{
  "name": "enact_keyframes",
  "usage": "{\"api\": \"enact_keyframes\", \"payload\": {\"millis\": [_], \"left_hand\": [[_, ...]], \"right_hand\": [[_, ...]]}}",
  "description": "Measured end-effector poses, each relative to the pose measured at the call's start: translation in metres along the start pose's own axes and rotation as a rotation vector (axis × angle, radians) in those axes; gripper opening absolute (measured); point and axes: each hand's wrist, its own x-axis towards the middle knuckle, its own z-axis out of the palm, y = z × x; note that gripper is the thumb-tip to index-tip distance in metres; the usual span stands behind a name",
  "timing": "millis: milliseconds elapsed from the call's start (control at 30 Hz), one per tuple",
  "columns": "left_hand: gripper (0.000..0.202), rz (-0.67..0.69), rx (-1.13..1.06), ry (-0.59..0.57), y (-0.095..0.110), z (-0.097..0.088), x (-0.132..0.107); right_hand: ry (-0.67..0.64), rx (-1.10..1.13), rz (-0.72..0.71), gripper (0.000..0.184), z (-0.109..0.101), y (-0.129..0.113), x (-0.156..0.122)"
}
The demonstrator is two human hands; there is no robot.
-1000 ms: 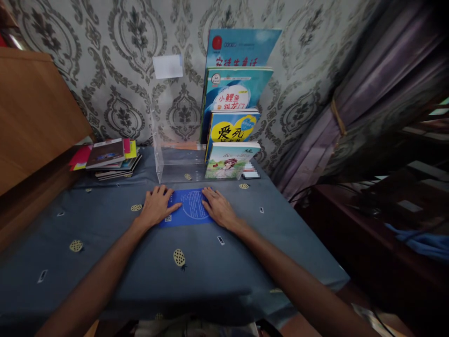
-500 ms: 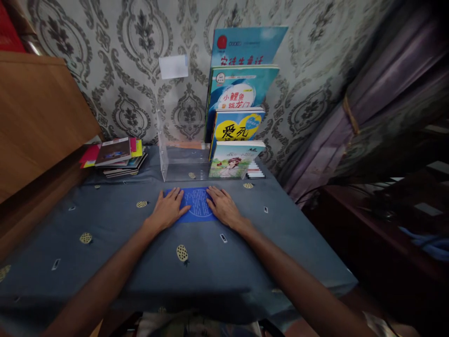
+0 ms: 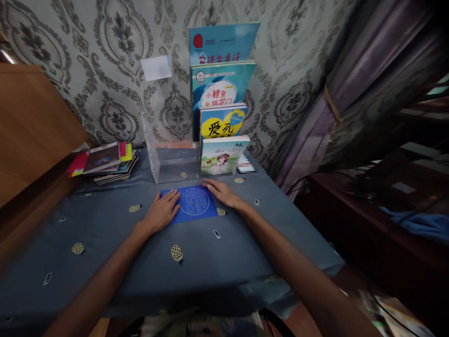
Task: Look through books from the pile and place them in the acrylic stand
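Observation:
A blue booklet or sheet with pale text in a circle (image 3: 194, 202) lies flat on the patterned tablecloth (image 3: 147, 262). My left hand (image 3: 163, 209) rests on its left end, palm down with fingers stretched out. At its upper right corner is my right hand (image 3: 224, 193), fingers extended and fingertips at the edge; whether they pinch the corner I cannot tell. Just behind stands a clear acrylic rack (image 3: 175, 172). Its right half holds several upright books in steps, the front one a green picture-covered book (image 3: 220, 158).
A stack of books and booklets (image 3: 105, 159) lies at the back left beside a wooden panel (image 3: 35, 126). A small white label (image 3: 156, 68) is on the rack's upper left. Purple curtains (image 3: 315, 126) hang at the right, above a dark cabinet (image 3: 336, 210).
My right hand has slid off the blue sheet's right side to its upper right corner, uncovering more print. My left hand stays on the left end. The view has turned slightly right.

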Motion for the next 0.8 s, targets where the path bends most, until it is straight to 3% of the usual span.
{"api": "enact_keyframes", "payload": {"millis": [200,433,800], "left_hand": [[0.052,0.224,-0.111,-0.045,0.012,0.001,0.032],[0.051,0.328,-0.125,-0.053,0.036,0.003,0.067],[0.047,0.477,-0.225,-0.155,0.058,-0.007,0.044]], "right_hand": [[0.033,0.165,0.019,0.049,-0.006,0.008,0.004],[0.035,0.191,0.014,0.054,-0.005,0.007,0.001],[0.023,0.115,0.020,0.046,-0.006,0.000,-0.001]]}}
